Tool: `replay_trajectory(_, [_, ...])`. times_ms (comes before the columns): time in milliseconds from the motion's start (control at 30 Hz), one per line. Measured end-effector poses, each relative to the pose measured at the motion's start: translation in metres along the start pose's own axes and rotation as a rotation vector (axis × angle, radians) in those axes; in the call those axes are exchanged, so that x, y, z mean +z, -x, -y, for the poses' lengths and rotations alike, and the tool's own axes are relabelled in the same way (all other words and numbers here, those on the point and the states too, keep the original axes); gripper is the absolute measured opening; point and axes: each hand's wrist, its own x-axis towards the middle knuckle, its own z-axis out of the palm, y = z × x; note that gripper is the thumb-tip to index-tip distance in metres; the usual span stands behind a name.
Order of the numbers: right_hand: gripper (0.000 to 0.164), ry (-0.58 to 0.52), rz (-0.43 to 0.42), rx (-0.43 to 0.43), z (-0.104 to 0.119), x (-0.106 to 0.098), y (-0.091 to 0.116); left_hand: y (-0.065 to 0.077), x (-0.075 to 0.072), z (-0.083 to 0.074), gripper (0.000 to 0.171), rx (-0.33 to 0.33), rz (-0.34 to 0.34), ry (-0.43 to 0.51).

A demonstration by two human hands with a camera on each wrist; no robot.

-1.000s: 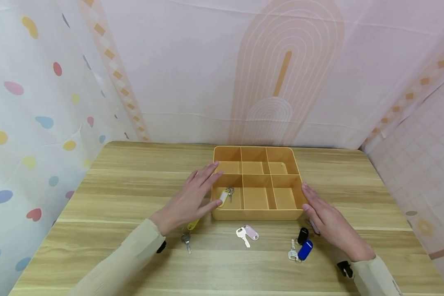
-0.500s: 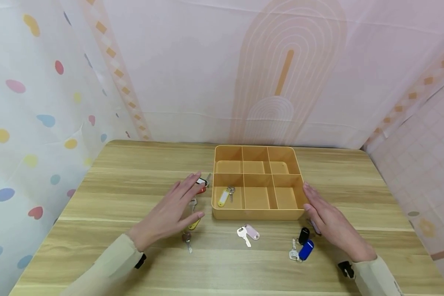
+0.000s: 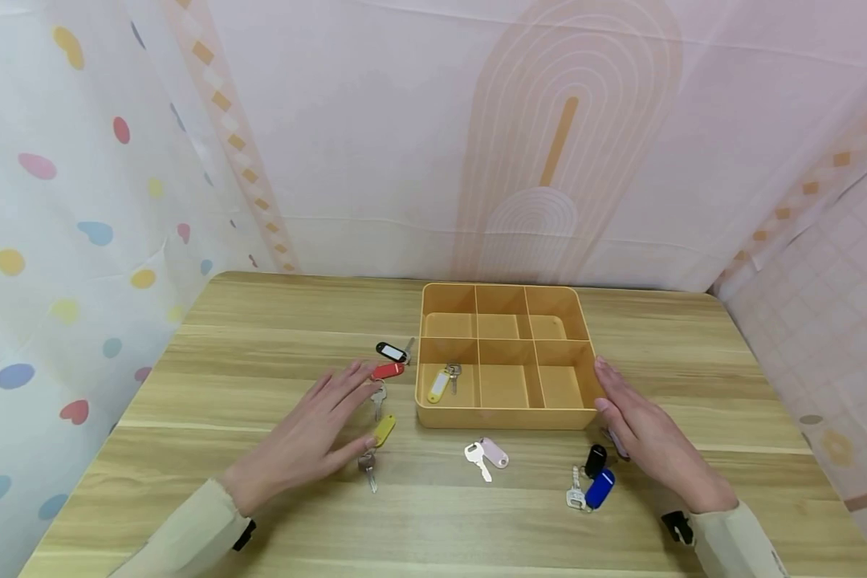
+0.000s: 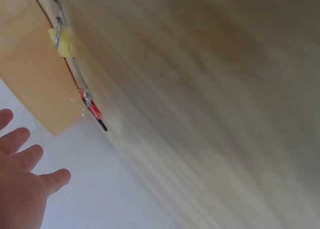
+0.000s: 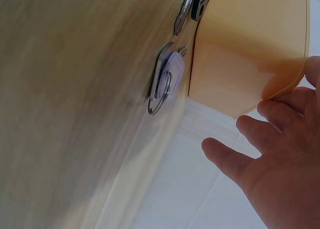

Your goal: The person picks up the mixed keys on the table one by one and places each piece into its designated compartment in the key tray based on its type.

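Observation:
A yellow-orange divided box (image 3: 506,418) stands on the table. Inside its front left compartment lies a key with a yellow tag (image 3: 439,386). My left hand (image 3: 303,441), fingers extended and holding nothing, is left of the box. Near its fingertips are a red key tag (image 3: 388,371), a key (image 3: 379,395) and another yellow tag (image 3: 384,430) with its key (image 3: 368,470). My right hand (image 3: 650,433) rests its straight fingers against the box's right side, at the rim in the right wrist view. Under that hand sits a pale purple key tag (image 5: 171,75), mostly hidden in the head view.
A black key tag (image 3: 392,352) lies just left of the box. In front of it are a pink tag (image 3: 494,453) with a key (image 3: 478,461), plus a black tag (image 3: 596,461) and a blue tag (image 3: 600,489) beside another key (image 3: 575,490). Behind the table (image 3: 274,321) hangs a patterned curtain (image 3: 361,144).
My left hand has moved left and toward me, away from the box, uncovering the red, black and yellow tags. The right hand stays at the box's right side.

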Motion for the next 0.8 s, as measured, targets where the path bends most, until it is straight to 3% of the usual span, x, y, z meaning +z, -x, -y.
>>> replay_trajectory(333, [0.054,0.004,-0.009,-0.01,-0.002,0.001,0.0,0.012,0.005,0.006,0.065,0.005,0.036,-0.047])
replay_trajectory(800, [0.054,0.01,-0.004,-0.014,-0.002,0.001,0.0,0.011,0.013,0.008,0.045,0.038,0.113,-0.041])
